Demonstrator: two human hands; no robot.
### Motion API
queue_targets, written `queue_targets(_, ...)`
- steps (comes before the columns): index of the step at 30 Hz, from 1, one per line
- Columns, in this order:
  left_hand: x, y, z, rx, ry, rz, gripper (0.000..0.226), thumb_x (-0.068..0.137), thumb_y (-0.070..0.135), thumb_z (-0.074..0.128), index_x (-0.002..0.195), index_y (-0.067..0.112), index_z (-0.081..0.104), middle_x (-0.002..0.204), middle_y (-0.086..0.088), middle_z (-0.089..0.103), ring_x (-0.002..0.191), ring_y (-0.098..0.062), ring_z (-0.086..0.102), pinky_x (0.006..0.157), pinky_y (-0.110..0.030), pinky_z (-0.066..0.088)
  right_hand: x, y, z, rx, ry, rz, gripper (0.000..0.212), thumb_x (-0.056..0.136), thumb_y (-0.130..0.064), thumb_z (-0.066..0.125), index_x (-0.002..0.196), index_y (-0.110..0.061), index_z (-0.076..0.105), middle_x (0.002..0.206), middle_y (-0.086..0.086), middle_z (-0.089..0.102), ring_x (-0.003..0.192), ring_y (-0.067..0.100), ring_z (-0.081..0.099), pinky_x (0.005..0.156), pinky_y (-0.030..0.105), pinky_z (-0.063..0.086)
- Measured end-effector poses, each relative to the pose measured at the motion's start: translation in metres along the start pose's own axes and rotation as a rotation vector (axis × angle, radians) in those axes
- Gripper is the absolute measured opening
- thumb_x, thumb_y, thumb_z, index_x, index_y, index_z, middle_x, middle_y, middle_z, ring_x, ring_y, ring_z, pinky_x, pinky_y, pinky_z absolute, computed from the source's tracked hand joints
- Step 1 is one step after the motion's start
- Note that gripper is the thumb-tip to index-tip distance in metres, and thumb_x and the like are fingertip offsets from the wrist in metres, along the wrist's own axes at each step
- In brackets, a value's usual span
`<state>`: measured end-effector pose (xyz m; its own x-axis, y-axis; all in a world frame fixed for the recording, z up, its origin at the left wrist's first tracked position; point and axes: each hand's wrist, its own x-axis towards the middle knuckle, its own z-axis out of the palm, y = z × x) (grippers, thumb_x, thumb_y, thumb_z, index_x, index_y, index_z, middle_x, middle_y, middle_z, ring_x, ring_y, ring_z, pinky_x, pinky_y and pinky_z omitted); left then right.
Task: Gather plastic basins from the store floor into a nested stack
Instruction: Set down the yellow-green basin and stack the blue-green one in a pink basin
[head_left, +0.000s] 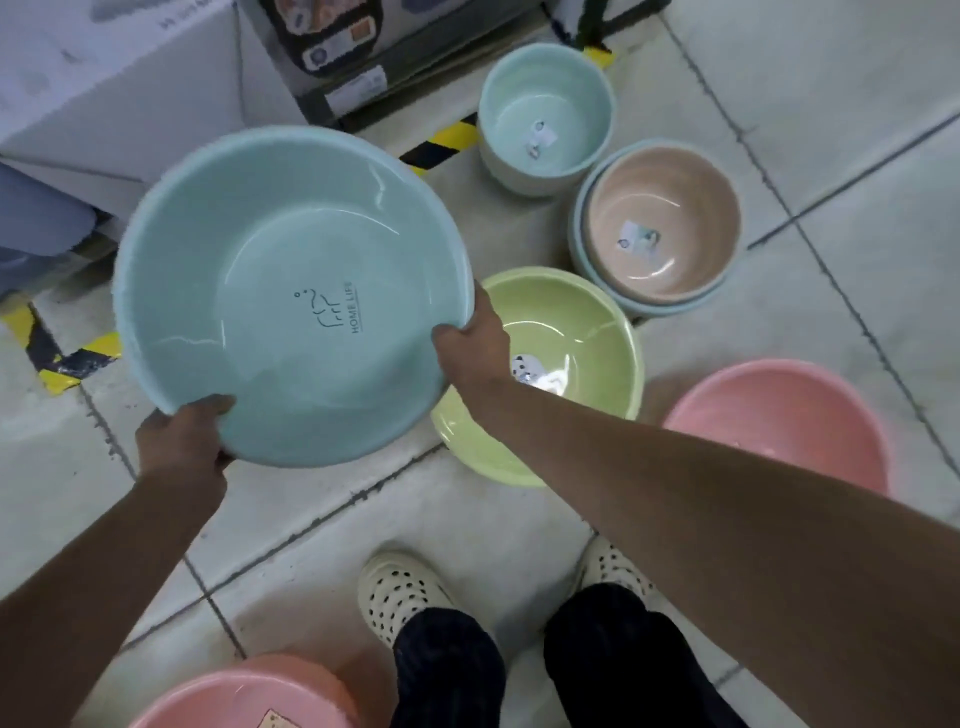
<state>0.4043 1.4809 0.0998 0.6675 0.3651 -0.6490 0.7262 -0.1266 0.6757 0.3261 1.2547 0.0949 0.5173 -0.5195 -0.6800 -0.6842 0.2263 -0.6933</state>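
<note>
I hold a large teal basin (291, 296) above the floor, tilted toward me, with "HOME LIFE" printed inside. My left hand (182, 436) grips its near rim and my right hand (470, 345) grips its right rim. A green basin (571, 317) sits on the tiles just right of it, partly under my right arm. Beyond stand a small teal basin (545, 109) and a beige basin (665, 228) nested in a pale blue one. A pink basin (784, 415) lies at the right, and another pink basin (244, 696) sits at the bottom edge.
Boxes (119, 67) and a shelf base (363, 78) line the back left. Yellow-black hazard tape (441, 143) marks the floor near them. My two feet in pale perforated clogs (400, 592) stand on the grey tiles at the bottom centre.
</note>
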Motion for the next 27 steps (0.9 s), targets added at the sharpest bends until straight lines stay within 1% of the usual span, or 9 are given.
queue_targets(3, -0.029, 0.010, 0.017, 0.041, -0.106, 0.025, 0.025, 0.082, -0.001, 0.062, 0.093, 0.021, 0.062, 0.091, 0.010, 0.066, 0.072, -0.008, 0.062, 0.043, -0.014, 0.050, -0.028, -0.004, -0.048, 0.106, 0.073, 0.012, 0.077, 0.066, -0.015, 0.045, 0.140, -0.033, 0.048, 0.114, 0.001, 0.069, 0.105, 0.027, 0.062, 0.093, 0.038, 0.052)
queue_targets(7, -0.077, 0.012, 0.043, 0.122, -0.235, 0.018, 0.044, 0.079, 0.003, 0.067, 0.120, 0.017, 0.063, 0.120, -0.001, 0.069, 0.091, -0.017, 0.068, 0.062, -0.025, 0.060, -0.061, 0.007, -0.116, 0.168, 0.165, 0.104, 0.071, 0.074, -0.005, 0.047, 0.137, -0.039, 0.048, 0.105, -0.009, 0.068, 0.103, 0.023, 0.063, 0.095, 0.043, 0.053)
queue_targets(9, -0.106, 0.008, 0.061, 0.165, -0.281, 0.010, 0.038, 0.079, 0.000, 0.067, 0.114, 0.014, 0.067, 0.113, -0.001, 0.071, 0.091, -0.019, 0.067, 0.067, -0.029, 0.059, -0.078, 0.017, -0.152, 0.205, 0.220, 0.150, 0.072, 0.074, -0.005, 0.047, 0.138, -0.039, 0.047, 0.108, -0.007, 0.069, 0.103, 0.021, 0.063, 0.094, 0.040, 0.054)
queue_targets(14, -0.194, -0.019, 0.120, 0.271, -0.437, 0.003, 0.035, 0.084, -0.005, 0.063, 0.114, 0.011, 0.062, 0.095, -0.002, 0.067, 0.078, -0.022, 0.064, 0.047, -0.022, 0.053, -0.121, 0.060, -0.246, 0.320, 0.399, 0.234, 0.069, 0.076, -0.002, 0.049, 0.135, -0.037, 0.051, 0.098, -0.014, 0.065, 0.098, 0.018, 0.064, 0.087, 0.034, 0.055)
queue_targets(17, -0.241, -0.051, 0.157, 0.356, -0.507, 0.002, 0.033, 0.083, -0.004, 0.065, 0.113, 0.009, 0.062, 0.101, -0.011, 0.066, 0.080, -0.026, 0.063, 0.063, -0.031, 0.052, -0.146, 0.097, -0.303, 0.342, 0.473, 0.292, 0.063, 0.082, -0.003, 0.054, 0.137, -0.032, 0.048, 0.100, -0.015, 0.064, 0.094, 0.011, 0.063, 0.086, 0.035, 0.056)
queue_targets(19, -0.269, -0.075, 0.179, 0.408, -0.542, 0.018, 0.031, 0.082, -0.003, 0.066, 0.108, 0.012, 0.063, 0.103, -0.013, 0.066, 0.086, -0.028, 0.062, 0.073, -0.039, 0.051, -0.157, 0.123, -0.340, 0.342, 0.493, 0.348, 0.062, 0.083, -0.005, 0.058, 0.140, -0.026, 0.044, 0.105, -0.009, 0.063, 0.100, 0.019, 0.063, 0.089, 0.041, 0.057)
queue_targets(22, -0.305, -0.116, 0.206, 0.481, -0.570, 0.026, 0.027, 0.077, 0.002, 0.068, 0.101, 0.013, 0.064, 0.099, -0.013, 0.067, 0.083, -0.028, 0.063, 0.073, -0.040, 0.051, -0.160, 0.164, -0.390, 0.352, 0.477, 0.453, 0.067, 0.073, -0.008, 0.061, 0.137, -0.023, 0.046, 0.114, 0.003, 0.066, 0.102, 0.027, 0.065, 0.087, 0.048, 0.059)
queue_targets(25, -0.325, -0.161, 0.233, 0.530, -0.590, 0.045, 0.037, 0.065, 0.014, 0.066, 0.102, 0.014, 0.064, 0.100, -0.010, 0.069, 0.086, -0.028, 0.064, 0.076, -0.041, 0.054, -0.149, 0.204, -0.428, 0.367, 0.493, 0.542, 0.052, 0.076, -0.001, 0.060, 0.125, -0.017, 0.056, 0.112, 0.009, 0.068, 0.098, 0.033, 0.067, 0.082, 0.048, 0.061)
queue_targets(27, -0.329, -0.188, 0.249, 0.576, -0.563, 0.075, 0.033, 0.073, 0.010, 0.066, 0.106, 0.012, 0.059, 0.102, -0.009, 0.066, 0.088, -0.028, 0.063, 0.078, -0.039, 0.053, -0.137, 0.227, -0.443, 0.388, 0.517, 0.550, 0.044, 0.077, 0.002, 0.058, 0.118, -0.015, 0.060, 0.109, 0.011, 0.069, 0.098, 0.035, 0.067, 0.082, 0.049, 0.060)
